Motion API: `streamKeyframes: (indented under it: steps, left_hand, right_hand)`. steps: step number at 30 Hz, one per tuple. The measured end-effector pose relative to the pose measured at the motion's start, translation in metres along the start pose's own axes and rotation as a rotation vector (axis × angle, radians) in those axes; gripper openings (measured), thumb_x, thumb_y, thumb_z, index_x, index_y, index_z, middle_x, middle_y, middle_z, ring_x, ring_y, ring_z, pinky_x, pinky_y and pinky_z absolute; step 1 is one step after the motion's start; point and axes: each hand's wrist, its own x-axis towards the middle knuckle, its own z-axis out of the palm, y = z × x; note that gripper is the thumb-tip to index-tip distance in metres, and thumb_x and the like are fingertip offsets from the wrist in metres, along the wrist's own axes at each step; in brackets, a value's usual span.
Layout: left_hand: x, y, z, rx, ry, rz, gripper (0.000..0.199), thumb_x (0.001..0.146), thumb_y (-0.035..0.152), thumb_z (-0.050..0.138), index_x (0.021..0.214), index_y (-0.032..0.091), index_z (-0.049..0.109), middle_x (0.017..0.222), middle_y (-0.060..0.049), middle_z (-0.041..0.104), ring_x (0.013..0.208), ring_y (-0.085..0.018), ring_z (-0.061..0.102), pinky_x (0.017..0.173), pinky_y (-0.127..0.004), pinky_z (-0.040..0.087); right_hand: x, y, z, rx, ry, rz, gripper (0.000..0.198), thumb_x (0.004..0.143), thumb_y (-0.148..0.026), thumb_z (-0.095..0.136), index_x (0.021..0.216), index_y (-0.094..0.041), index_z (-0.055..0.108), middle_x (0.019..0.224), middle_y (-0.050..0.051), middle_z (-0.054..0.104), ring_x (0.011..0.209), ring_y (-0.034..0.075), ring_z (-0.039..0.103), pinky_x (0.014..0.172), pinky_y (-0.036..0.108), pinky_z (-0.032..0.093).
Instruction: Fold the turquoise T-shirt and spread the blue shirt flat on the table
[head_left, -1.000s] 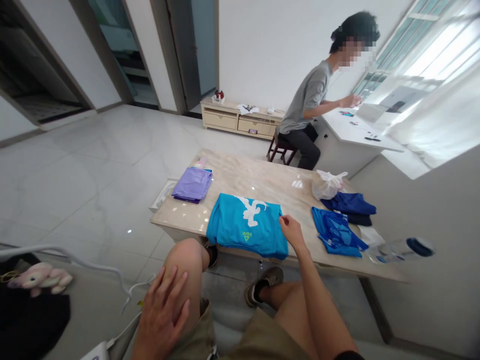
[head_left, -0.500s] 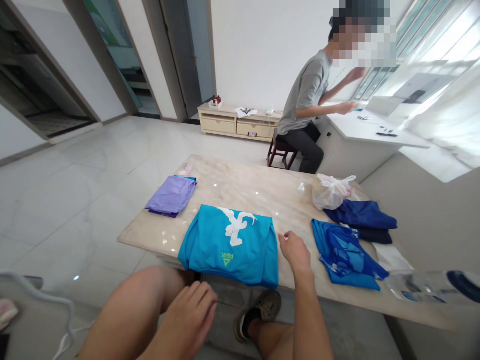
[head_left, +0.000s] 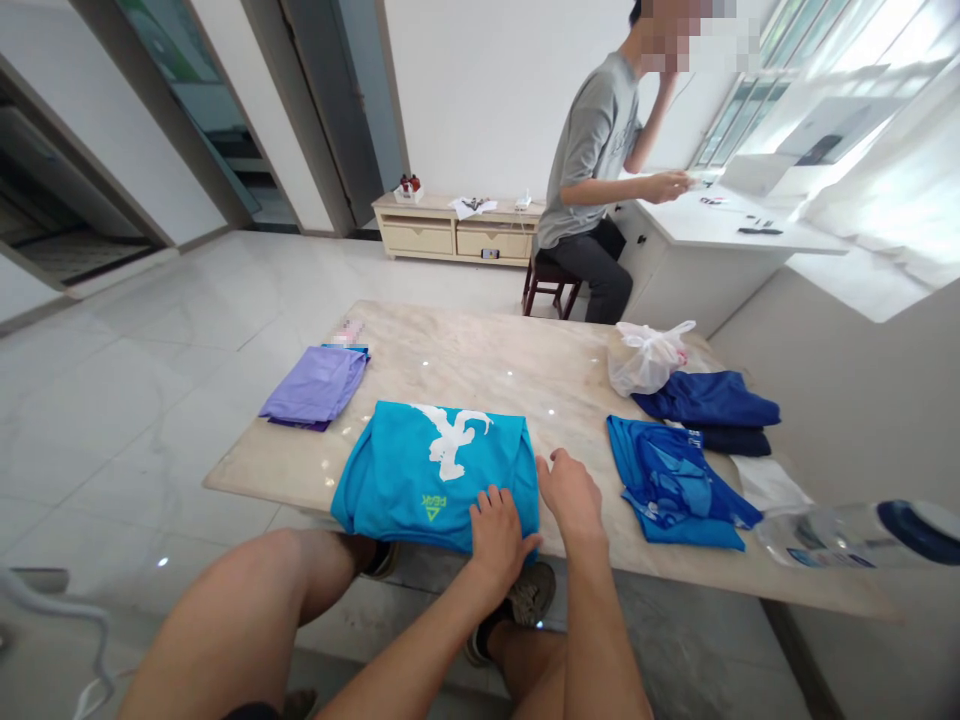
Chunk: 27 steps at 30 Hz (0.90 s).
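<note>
A bright blue shirt (head_left: 405, 455) lies folded at the table's near edge, with a white figure print and a small green logo on it. My left hand (head_left: 499, 535) rests on the shirt's near right part, fingers spread and open. Beside the shirt's right edge is my right hand (head_left: 571, 490), its fingers loosely bent and slightly apart with nothing seen in them. Whether its fingertips touch the fabric I cannot tell.
The marble-look table (head_left: 457, 345) also bears folded purple clothing (head_left: 319, 383), patterned blue clothing (head_left: 675, 480), dark blue clothing (head_left: 712, 397), a white plastic bag (head_left: 646, 358) and a clear bottle (head_left: 832, 535). Beyond, a person (head_left: 592, 150) sits at a white desk (head_left: 739, 225).
My left hand has moved from above my leg, forward and right, onto the shirt. My right hand is still by the shirt's right edge. The seated person has raised one hand towards the head.
</note>
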Motion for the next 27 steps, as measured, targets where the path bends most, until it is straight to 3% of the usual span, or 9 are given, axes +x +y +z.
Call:
streamKeyframes:
  steps: [3, 5, 10, 14, 19, 24, 27]
  left_hand:
    - [0.008, -0.010, -0.007, -0.051, -0.043, -0.043, 0.029, 0.099, 0.021, 0.067, 0.125, 0.009, 0.070, 0.126, -0.026, 0.069, 0.122, -0.040, 0.068, 0.098, -0.049, 0.057]
    - [0.015, -0.021, -0.014, -0.115, -0.104, -0.070, 0.029, 0.096, 0.010, 0.058, 0.123, 0.011, 0.070, 0.123, -0.023, 0.070, 0.117, -0.036, 0.070, 0.096, -0.043, 0.057]
    - [0.023, -0.050, -0.030, -0.374, -0.162, -0.115, 0.018, 0.094, 0.015, 0.062, 0.109, 0.015, 0.070, 0.117, -0.018, 0.073, 0.117, -0.033, 0.070, 0.100, -0.040, 0.051]
    - [0.019, -0.061, -0.041, -0.518, -0.149, -0.144, 0.010, 0.094, 0.016, 0.061, 0.102, 0.020, 0.065, 0.104, -0.009, 0.076, 0.103, -0.026, 0.071, 0.090, -0.035, 0.050]
    - [0.006, -0.075, -0.046, -0.614, -0.157, -0.150, 0.010, 0.095, 0.016, 0.061, 0.102, 0.022, 0.059, 0.100, -0.005, 0.074, 0.099, -0.025, 0.071, 0.086, -0.032, 0.046]
    - [-0.001, -0.091, -0.042, -0.707, -0.155, -0.346, 0.018, 0.099, 0.013, 0.054, 0.116, 0.021, 0.056, 0.110, -0.009, 0.075, 0.108, -0.026, 0.071, 0.097, -0.034, 0.047]
    - [0.007, -0.086, -0.041, -0.822, -0.125, -0.417, 0.024, 0.101, 0.011, 0.050, 0.122, 0.019, 0.056, 0.127, -0.014, 0.074, 0.121, -0.027, 0.070, 0.104, -0.035, 0.048]
  right_hand:
    - [0.003, 0.002, 0.006, -0.014, -0.048, -0.017, 0.042, 0.111, -0.043, 0.044, 0.122, -0.012, 0.071, 0.114, 0.023, 0.079, 0.107, 0.033, 0.078, 0.085, 0.036, 0.056]
    - [0.007, 0.000, 0.011, -0.027, -0.099, -0.023, 0.043, 0.112, -0.043, 0.045, 0.124, -0.012, 0.071, 0.118, 0.025, 0.078, 0.111, 0.033, 0.078, 0.088, 0.036, 0.056]
    - [0.020, -0.012, 0.030, 0.057, -0.228, -0.037, 0.057, 0.114, -0.054, 0.043, 0.123, -0.007, 0.073, 0.127, 0.029, 0.076, 0.123, 0.036, 0.075, 0.100, 0.037, 0.055]
    - [0.034, -0.020, 0.048, 0.287, -0.292, 0.009, 0.070, 0.107, -0.072, 0.048, 0.105, -0.010, 0.079, 0.114, 0.027, 0.079, 0.116, 0.037, 0.077, 0.095, 0.038, 0.058]
    - [0.049, -0.035, 0.066, 0.492, -0.242, 0.058, 0.047, 0.096, -0.063, 0.067, 0.094, -0.017, 0.078, 0.085, 0.013, 0.079, 0.092, 0.030, 0.079, 0.080, 0.035, 0.062]
    - [0.059, -0.048, 0.074, 0.586, -0.131, 0.053, 0.032, 0.089, -0.049, 0.072, 0.088, -0.017, 0.075, 0.074, 0.007, 0.074, 0.075, 0.024, 0.073, 0.066, 0.030, 0.058]
    - [0.065, -0.046, 0.070, 0.639, -0.033, 0.057, 0.030, 0.086, -0.048, 0.070, 0.081, -0.018, 0.072, 0.068, 0.005, 0.071, 0.071, 0.024, 0.070, 0.063, 0.028, 0.055]
